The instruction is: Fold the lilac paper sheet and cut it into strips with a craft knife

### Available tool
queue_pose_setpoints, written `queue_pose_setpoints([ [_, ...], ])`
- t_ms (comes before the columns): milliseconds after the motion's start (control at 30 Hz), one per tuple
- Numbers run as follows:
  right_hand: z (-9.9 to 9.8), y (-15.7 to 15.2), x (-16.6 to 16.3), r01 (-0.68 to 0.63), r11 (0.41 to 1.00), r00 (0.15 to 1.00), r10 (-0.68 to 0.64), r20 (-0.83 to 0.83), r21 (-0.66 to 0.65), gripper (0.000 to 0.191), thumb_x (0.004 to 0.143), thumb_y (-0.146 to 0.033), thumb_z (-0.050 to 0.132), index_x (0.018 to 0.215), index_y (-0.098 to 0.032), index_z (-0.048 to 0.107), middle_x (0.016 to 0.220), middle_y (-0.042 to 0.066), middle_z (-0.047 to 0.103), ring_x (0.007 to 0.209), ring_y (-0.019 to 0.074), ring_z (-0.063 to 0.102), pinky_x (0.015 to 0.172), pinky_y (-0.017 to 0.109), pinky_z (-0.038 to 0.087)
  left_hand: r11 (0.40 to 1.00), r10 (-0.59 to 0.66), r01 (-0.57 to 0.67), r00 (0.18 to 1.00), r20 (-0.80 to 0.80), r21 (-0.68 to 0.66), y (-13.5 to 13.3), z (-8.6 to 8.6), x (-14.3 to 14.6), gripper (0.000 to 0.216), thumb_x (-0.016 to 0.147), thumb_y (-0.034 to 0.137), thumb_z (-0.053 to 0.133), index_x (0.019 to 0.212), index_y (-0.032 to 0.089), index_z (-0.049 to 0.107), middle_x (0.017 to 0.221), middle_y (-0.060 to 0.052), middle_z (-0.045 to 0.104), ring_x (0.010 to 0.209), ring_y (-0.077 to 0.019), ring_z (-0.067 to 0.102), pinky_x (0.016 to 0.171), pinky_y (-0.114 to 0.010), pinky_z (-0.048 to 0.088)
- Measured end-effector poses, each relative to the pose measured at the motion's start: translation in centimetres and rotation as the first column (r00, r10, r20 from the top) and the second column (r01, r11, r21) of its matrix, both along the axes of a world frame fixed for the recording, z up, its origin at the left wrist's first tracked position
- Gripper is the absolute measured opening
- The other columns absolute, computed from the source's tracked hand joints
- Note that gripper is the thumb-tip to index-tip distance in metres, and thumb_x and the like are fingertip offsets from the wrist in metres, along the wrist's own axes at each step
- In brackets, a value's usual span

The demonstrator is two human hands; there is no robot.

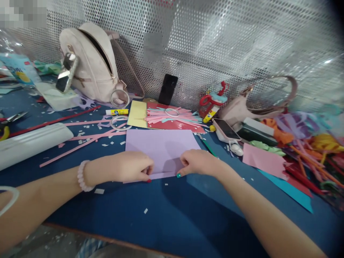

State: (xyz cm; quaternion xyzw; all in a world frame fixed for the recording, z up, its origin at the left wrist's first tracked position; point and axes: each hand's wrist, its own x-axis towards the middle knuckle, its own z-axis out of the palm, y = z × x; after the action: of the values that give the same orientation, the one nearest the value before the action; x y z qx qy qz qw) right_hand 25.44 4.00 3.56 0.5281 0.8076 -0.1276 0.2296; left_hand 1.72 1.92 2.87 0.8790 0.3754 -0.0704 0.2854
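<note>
A lilac sheet of paper (161, 145) lies flat on the blue table (166, 211) in front of me. My left hand (129, 166) is curled at its near left edge, fingertips pinching the paper. My right hand (197, 163) pinches the same near edge a little to the right. Both hands press the edge down against the table. A beaded bracelet (81, 175) sits on my left wrist.
Behind the sheet lie pink paper strips (172, 116) on red and yellow sheets, a glue stick (116, 112) and a black phone (167, 89) leaning on the mesh wall. A beige backpack (88, 61) stands back left. Another phone (227, 129) and coloured paper scraps (295, 143) crowd the right.
</note>
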Motion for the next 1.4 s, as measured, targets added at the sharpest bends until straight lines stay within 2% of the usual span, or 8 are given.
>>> queue_pose_setpoints([
  [133,0.3,0.0,0.7,0.011,1.0,0.996,-0.012,0.09,0.009,0.039,0.076,-0.059,0.063,0.076,-0.021,0.061,0.077,0.003,0.064,0.075,0.0204,0.059,0.053,0.027,0.025,1.0,-0.006,0.006,1.0,0.011,-0.007,0.1,-0.2,0.0,0.011,0.085,0.029,0.057,0.085,0.02,0.063,0.081,0.001,0.064,0.066,-0.0129,0.055,0.055,-0.022,0.033],
  [267,0.2,0.7,2.4,0.056,0.998,0.985,-0.053,0.163,-0.013,0.042,0.075,-0.061,0.062,0.082,-0.02,0.064,0.081,0.005,0.067,0.074,0.0222,0.061,0.053,0.027,0.028,1.0,-0.011,0.011,1.0,0.026,-0.011,0.2,-0.3,-0.2,0.013,0.085,0.03,0.056,0.086,0.019,0.064,0.081,0.0,0.064,0.066,-0.0131,0.055,0.055,-0.023,0.032],
  [500,-0.1,2.5,5.4,0.11,0.991,0.964,-0.089,0.249,-0.071,0.046,0.069,-0.065,0.062,0.071,-0.019,0.063,0.075,0.007,0.065,0.069,0.0243,0.06,0.053,0.029,0.031,0.999,-0.019,0.021,0.999,0.049,-0.029,0.3,-0.4,-0.4,0.014,0.085,0.031,0.056,0.085,0.019,0.064,0.079,0.001,0.064,0.064,-0.0125,0.054,0.053,-0.022,0.032],
  [733,-0.4,2.9,8.5,0.169,0.984,0.961,-0.151,0.233,-0.061,0.041,0.067,-0.061,0.063,0.064,-0.02,0.058,0.068,0.005,0.059,0.064,0.0226,0.057,0.052,0.03,0.031,0.999,-0.015,0.016,0.999,0.044,-0.028,0.3,-0.3,-0.5,0.016,0.086,0.033,0.056,0.084,0.019,0.064,0.078,0.0,0.064,0.063,-0.0129,0.054,0.052,-0.023,0.032],
  [933,-0.8,2.9,10.8,0.229,0.971,0.964,-0.217,0.155,-0.066,0.037,0.064,-0.056,0.064,0.057,-0.021,0.055,0.061,0.002,0.057,0.061,0.0202,0.055,0.053,0.029,0.032,0.999,-0.033,0.035,0.998,0.058,-0.042,0.7,-0.3,-1.1,0.018,0.084,0.033,0.057,0.075,0.019,0.062,0.072,0.001,0.062,0.058,-0.0118,0.052,0.05,-0.023,0.032],
  [1133,0.2,2.1,12.1,0.285,0.944,0.957,-0.29,-0.007,-0.165,0.023,0.065,-0.042,0.062,0.061,-0.02,0.058,0.059,0.003,0.06,0.063,0.0207,0.059,0.057,0.03,0.039,0.998,-0.051,0.053,0.995,0.091,-0.017,0.9,-0.7,-1.4,0.016,0.084,0.033,0.058,0.077,0.019,0.063,0.074,0.002,0.063,0.059,-0.0111,0.053,0.052,-0.022,0.032],
  [1267,0.9,0.7,11.6,0.332,0.917,0.917,-0.368,-0.152,-0.22,0.026,0.078,-0.042,0.049,0.076,-0.019,0.059,0.078,0.008,0.069,0.07,0.0195,0.064,0.059,0.027,0.045,0.997,-0.069,0.07,0.993,0.099,-0.007,0.9,-0.7,-1.5,0.016,0.084,0.033,0.057,0.076,0.02,0.062,0.073,0.003,0.063,0.058,-0.0105,0.052,0.051,-0.022,0.032],
  [1400,0.8,-0.4,10.7,0.358,0.898,0.864,-0.423,-0.273,-0.258,0.031,0.086,-0.044,0.04,0.095,-0.018,0.055,0.094,0.011,0.068,0.081,0.0194,0.066,0.059,0.025,0.048,0.995,-0.094,0.097,0.992,0.085,-0.037,0.8,-0.1,-1.3,0.016,0.084,0.033,0.057,0.078,0.02,0.062,0.074,0.002,0.063,0.059,-0.0109,0.053,0.051,-0.021,0.034],
])
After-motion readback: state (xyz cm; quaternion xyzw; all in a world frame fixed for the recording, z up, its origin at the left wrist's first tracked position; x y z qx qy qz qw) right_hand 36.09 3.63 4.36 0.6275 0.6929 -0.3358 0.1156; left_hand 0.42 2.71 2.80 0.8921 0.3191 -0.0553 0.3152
